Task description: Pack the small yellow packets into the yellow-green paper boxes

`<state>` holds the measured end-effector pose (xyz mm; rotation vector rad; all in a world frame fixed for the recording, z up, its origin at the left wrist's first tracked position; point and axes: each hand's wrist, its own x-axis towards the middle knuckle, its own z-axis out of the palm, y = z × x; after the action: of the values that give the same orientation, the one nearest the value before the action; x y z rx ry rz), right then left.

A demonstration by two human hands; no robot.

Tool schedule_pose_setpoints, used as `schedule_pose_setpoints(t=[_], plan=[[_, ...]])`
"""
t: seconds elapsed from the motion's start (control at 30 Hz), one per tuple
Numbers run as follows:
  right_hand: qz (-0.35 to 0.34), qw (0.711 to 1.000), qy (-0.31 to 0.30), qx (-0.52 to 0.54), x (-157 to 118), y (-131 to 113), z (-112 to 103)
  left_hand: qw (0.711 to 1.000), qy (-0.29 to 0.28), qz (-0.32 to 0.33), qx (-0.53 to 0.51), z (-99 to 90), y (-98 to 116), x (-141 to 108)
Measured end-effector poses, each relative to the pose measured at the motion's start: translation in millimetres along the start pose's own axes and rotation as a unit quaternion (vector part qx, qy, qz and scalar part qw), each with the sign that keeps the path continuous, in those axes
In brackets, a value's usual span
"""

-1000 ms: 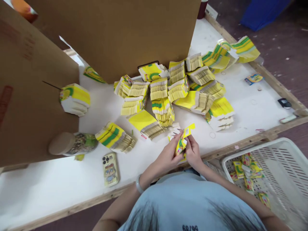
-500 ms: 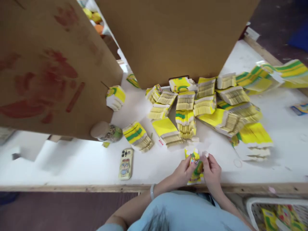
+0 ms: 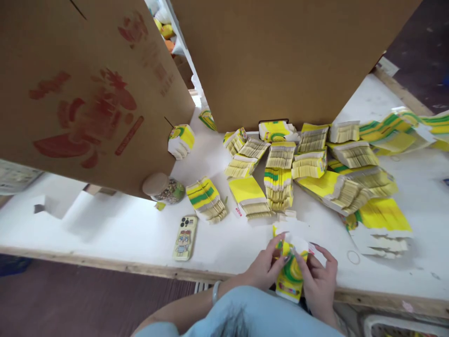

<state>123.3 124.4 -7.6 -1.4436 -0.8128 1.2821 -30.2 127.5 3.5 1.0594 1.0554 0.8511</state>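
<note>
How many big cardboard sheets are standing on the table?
2. One cardboard sheet with red print stands at the left; a plain one stands behind the yellow stacks. Both run past the picture's edge, so more may be hidden.

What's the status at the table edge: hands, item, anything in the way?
Left hand and right hand both grip one yellow-green carton. Carton partly opened, over table edge. Flat carton stacks behind; nothing blocking.
</note>
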Motion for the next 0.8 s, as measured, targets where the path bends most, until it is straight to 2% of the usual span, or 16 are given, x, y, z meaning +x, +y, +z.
schedule_pose_setpoints(t=[0.17,0.27,0.33,0.53,0.67,0.73,0.8], plan=[[0.009,0.998,-0.068,0.003,-1,5,-21,0.997,-0.061,-0.013,0.052,-9.9,6,-3],[-0.018,0.996,-0.081,-0.041,4,5,-33,0.992,-0.110,-0.034,0.052,-12.8,12,1],[-0.038,0.994,-0.080,-0.067,9,7,-39,0.990,-0.123,-0.027,0.061,-10.4,15,3],[-0.044,0.994,-0.043,-0.090,10,9,-43,0.997,-0.031,0.021,0.072,9.0,10,10],[0.005,0.999,0.035,-0.036,1,0,-29,0.997,0.004,0.003,0.076,14.8,7,11],[0.034,0.998,0.041,-0.029,-2,-4,-25,0.997,0.015,-0.021,0.078,15.2,7,10],[0.042,0.996,0.042,-0.066,-4,-5,-27,0.996,0.016,-0.031,0.080,15.0,8,9]])
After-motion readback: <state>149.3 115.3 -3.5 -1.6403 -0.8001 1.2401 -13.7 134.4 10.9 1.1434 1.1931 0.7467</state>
